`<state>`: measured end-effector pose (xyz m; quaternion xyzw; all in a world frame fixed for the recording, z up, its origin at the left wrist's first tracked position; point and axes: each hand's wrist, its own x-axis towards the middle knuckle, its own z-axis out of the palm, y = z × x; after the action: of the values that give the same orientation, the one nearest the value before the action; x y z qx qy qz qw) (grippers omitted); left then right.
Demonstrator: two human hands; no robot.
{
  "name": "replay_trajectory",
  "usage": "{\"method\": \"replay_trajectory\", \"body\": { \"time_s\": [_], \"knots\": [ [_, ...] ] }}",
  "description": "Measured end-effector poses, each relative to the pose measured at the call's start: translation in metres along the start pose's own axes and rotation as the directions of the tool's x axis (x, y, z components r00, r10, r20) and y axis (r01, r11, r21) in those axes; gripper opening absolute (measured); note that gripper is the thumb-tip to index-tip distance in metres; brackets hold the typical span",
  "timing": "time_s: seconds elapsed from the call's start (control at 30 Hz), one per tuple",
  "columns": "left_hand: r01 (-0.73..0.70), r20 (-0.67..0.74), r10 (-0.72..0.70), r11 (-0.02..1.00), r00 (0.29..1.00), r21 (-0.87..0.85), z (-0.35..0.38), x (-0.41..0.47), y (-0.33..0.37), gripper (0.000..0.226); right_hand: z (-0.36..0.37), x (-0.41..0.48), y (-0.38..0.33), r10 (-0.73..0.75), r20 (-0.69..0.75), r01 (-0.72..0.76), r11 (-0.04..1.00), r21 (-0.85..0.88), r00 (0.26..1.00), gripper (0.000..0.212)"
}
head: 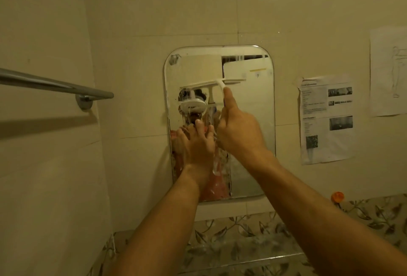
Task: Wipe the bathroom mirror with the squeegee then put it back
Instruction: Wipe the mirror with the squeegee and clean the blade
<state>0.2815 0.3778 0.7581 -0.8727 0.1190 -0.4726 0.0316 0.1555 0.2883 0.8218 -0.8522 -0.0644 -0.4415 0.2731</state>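
A rounded rectangular mirror (253,121) hangs on the tiled wall, streaked with water on its left and lower parts. A white squeegee (211,84) lies with its blade nearly level against the upper half of the glass. My right hand (239,128) grips its handle, thumb pointing up along it. My left hand (197,141) presses flat on the lower left of the mirror with the fingers spread. The glass reflects a head-worn camera and an orange garment.
A metal towel bar (55,86) juts from the left wall at about mirror height. Printed sheets (327,119) and a drawing (389,71) are taped to the wall on the right. An orange hook (337,196) sits above the leaf-patterned tile band (242,236).
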Motion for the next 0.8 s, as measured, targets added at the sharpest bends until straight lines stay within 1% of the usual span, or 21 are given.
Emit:
{"method": "replay_trajectory", "body": {
  "time_s": [0.03, 0.13, 0.27, 0.47, 0.63, 0.8],
  "knots": [
    [-0.018, -0.013, 0.018, 1.0, 1.0, 0.004, 0.005, 0.002, -0.002, 0.063, -0.007, 0.012, -0.004, -0.025, -0.013, 0.025, 1.0, -0.009, 1.0, 0.06],
    [-0.008, 0.073, 0.003, 0.998, 0.997, 0.066, 0.008, 0.003, -0.002, 0.081, -0.022, 0.048, -0.014, -0.095, -0.034, 0.092, 0.993, -0.074, 0.995, 0.06],
    [0.025, 0.053, -0.03, 0.996, 0.998, 0.087, 0.009, 0.004, 0.0, 0.085, -0.025, 0.079, -0.022, -0.134, -0.031, 0.127, 0.979, -0.159, 0.991, 0.059],
    [0.014, -0.016, -0.013, 0.996, 1.0, 0.086, 0.011, 0.005, 0.0, 0.082, -0.021, 0.09, -0.017, -0.131, -0.011, 0.126, 0.972, -0.2, 0.991, 0.062],
    [0.019, 0.019, -0.02, 0.996, 1.0, 0.083, 0.013, 0.007, -0.002, 0.084, -0.019, 0.08, -0.006, -0.103, 0.004, 0.102, 0.97, -0.22, 0.995, 0.066],
    [0.023, 0.032, -0.026, 0.996, 0.999, 0.085, 0.008, 0.005, -0.001, 0.084, -0.007, 0.061, -0.002, -0.049, -0.017, 0.045, 0.984, -0.173, 0.999, 0.065]
  ]
}}
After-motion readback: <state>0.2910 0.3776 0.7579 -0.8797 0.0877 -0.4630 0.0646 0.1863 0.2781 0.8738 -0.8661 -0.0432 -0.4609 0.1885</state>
